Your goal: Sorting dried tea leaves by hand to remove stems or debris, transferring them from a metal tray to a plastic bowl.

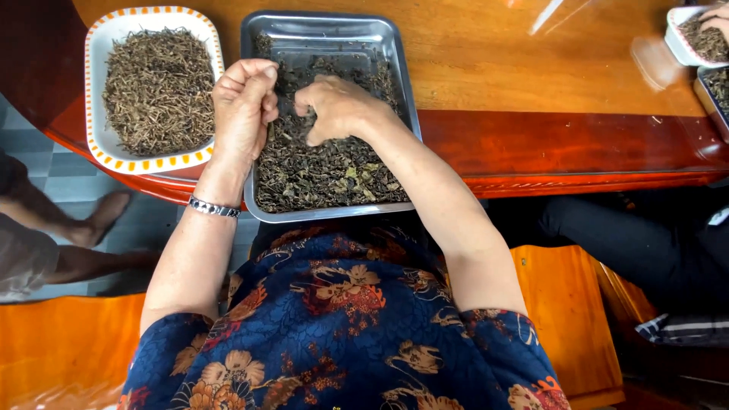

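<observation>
Dark dried leaves [326, 171] in the steel tray [395, 45] were mid-sorting, right hand [338, 108] pinching some, left hand [243, 102] fisted on pickings, stems probably next.

Left hand [243, 106] fisted at metal tray [332, 34] edge; right hand [338, 106] pinches dark dried leaves [326, 171] inside. White orange-trimmed dish [97, 45] of brown stems [158, 87] sits left on wooden tabletop [493, 53].

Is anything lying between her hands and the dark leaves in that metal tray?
Nothing visible. The right hand already rests on the dark leaves in the metal tray, and the left hand is held closed just above them.
</observation>
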